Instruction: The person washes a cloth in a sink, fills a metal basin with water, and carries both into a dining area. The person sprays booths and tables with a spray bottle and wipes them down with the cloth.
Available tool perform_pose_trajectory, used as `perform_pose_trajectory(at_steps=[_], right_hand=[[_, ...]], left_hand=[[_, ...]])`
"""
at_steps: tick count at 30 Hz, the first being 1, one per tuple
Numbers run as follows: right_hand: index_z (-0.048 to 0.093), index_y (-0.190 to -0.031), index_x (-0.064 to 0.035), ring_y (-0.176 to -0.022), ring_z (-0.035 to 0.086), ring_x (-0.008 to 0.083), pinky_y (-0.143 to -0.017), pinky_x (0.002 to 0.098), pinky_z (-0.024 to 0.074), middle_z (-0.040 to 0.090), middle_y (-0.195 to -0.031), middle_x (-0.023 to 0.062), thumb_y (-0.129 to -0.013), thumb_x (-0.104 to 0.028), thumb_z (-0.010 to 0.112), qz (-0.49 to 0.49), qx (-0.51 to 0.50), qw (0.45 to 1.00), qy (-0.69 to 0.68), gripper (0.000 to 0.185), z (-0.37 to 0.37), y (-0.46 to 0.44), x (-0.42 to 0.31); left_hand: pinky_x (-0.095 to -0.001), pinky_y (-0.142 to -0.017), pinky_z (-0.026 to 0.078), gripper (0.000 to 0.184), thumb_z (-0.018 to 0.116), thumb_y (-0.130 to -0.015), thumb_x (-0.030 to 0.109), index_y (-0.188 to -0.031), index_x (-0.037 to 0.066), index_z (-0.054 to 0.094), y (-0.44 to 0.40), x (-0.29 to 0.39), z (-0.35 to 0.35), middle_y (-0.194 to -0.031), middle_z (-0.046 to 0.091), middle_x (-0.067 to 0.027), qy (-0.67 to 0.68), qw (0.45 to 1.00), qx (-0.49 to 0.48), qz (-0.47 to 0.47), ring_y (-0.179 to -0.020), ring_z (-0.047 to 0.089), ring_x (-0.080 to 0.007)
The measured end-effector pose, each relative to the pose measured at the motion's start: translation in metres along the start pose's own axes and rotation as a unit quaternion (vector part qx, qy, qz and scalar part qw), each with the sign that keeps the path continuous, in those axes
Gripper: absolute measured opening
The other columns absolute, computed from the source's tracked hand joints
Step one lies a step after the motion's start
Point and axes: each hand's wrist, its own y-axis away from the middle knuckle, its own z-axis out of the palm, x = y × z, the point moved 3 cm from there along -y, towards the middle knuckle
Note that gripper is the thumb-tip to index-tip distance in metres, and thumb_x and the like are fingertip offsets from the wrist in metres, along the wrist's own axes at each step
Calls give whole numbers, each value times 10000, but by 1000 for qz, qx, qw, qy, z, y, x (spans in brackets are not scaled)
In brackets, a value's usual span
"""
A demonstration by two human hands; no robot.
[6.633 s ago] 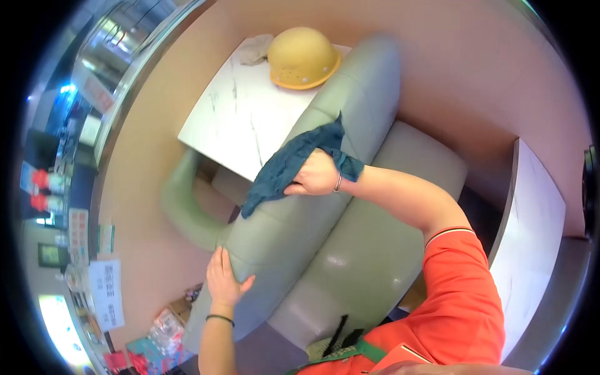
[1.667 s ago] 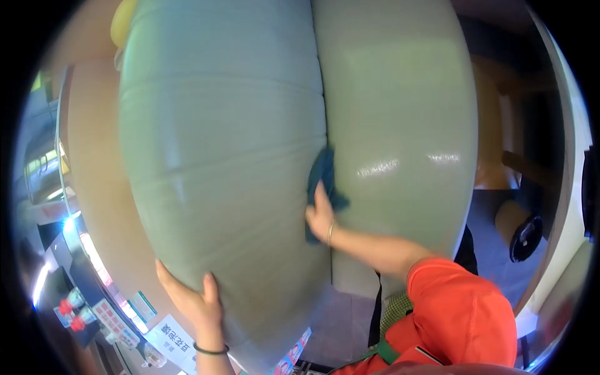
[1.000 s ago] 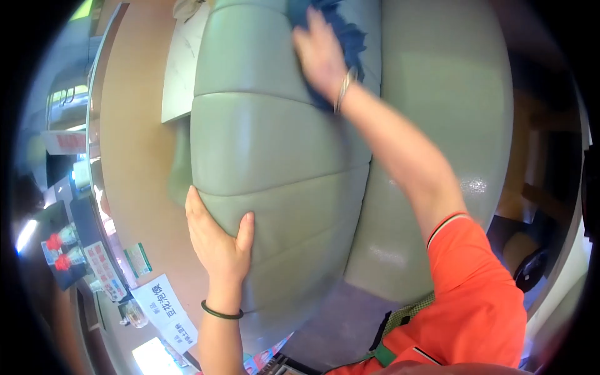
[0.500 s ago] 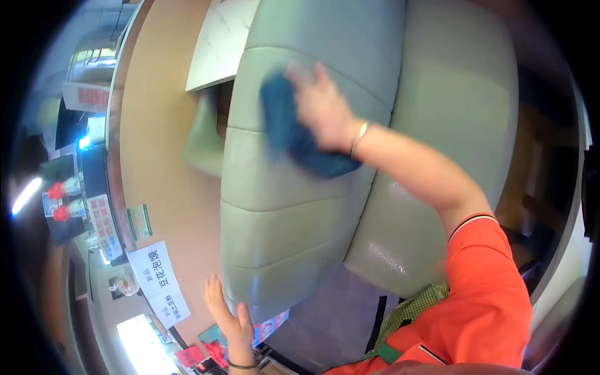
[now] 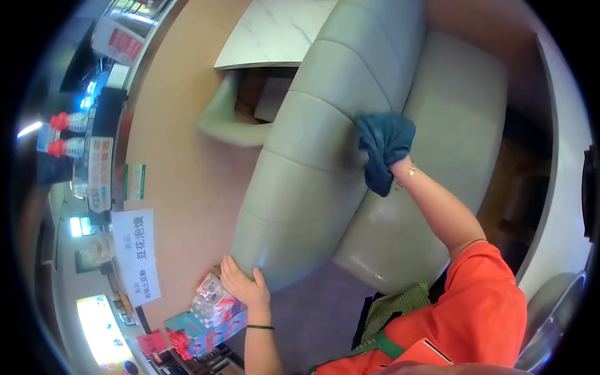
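Observation:
A dark blue cloth [image 5: 384, 140] covers most of my right hand [image 5: 399, 167], which grips it by the seam between the backrest and the seat. The grey-green padded backrest [image 5: 300, 194] of a bench runs from top to bottom of the view, with stitched cross seams. Beside it on the right lies the smooth seat cushion [image 5: 456, 112]. My left hand [image 5: 247, 286] rests against the near end of the backrest, fingers extended and nothing in them. The fingers of my right hand are hidden by the cloth.
Behind the backrest are a white marble-patterned table [image 5: 269, 34] and a green chair [image 5: 231, 122]. Boxes and a clear plastic package [image 5: 212, 300] stand near my left hand. A counter front [image 5: 181, 156] with paper signs [image 5: 136, 256] fills the left side.
My right hand and the cloth have moved from the backrest's face down to the right, toward the seat seam. My left hand has come to rest on the backrest end. The view has shifted.

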Motion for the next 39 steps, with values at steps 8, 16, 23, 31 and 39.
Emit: perform_pose_trajectory(at_steps=[8, 16, 23, 31, 39], right_hand=[[594, -910, -115, -609, 569, 163, -517, 289, 448, 579, -761, 37, -827, -186, 582, 370, 1, 885, -282, 110, 53, 156, -28], [600, -935, -61, -692, 578, 170, -593, 312, 472, 600, -806, 50, -829, -156, 525, 455, 75, 831, -310, 161, 79, 209, -60], [556, -1043, -49, -672, 531, 123, -619, 242, 466, 570, -828, 36, -816, -112, 496, 415, 64, 888, -187, 243, 22, 215, -57], [496, -892, -35, -781, 455, 134, -759, 272, 403, 461, -821, 17, -952, -239, 324, 246, -69, 904, -342, 274, 77, 142, -83], [362, -1298, -57, -1175, 334, 431, -984, 446, 313, 300, -1302, 266, -846, -222, 421, -66, 238, 857, 452, 485, 231, 82, -79]], left_hand=[[-445, -1019, 234, 645, 599, -784, 274, -1274, -55, 339, 10, 63, -18, -1275, 382, -240, 278, 956, -59, 76, -1219, 332, -365], [-225, -696, 437, 112, 533, -861, 88, -924, 10, 484, 29, 137, 14, -853, 544, -24, 682, 681, -203, -171, -760, 500, -80], [-348, -821, 417, 264, 502, -868, 153, -1059, -17, 434, -33, 201, -78, -1056, 514, -189, 542, 791, -282, 36, -935, 516, -326], [-389, -983, 321, 359, 596, -784, 141, -1115, 34, 507, -19, 164, -85, -1275, 430, -169, 439, 859, -202, 170, -1212, 380, -310], [-385, -904, 375, 343, 439, -883, 196, -1106, -57, 499, -9, -46, 6, -1158, 504, -224, 79, 974, 51, -208, -1064, 484, -332]])
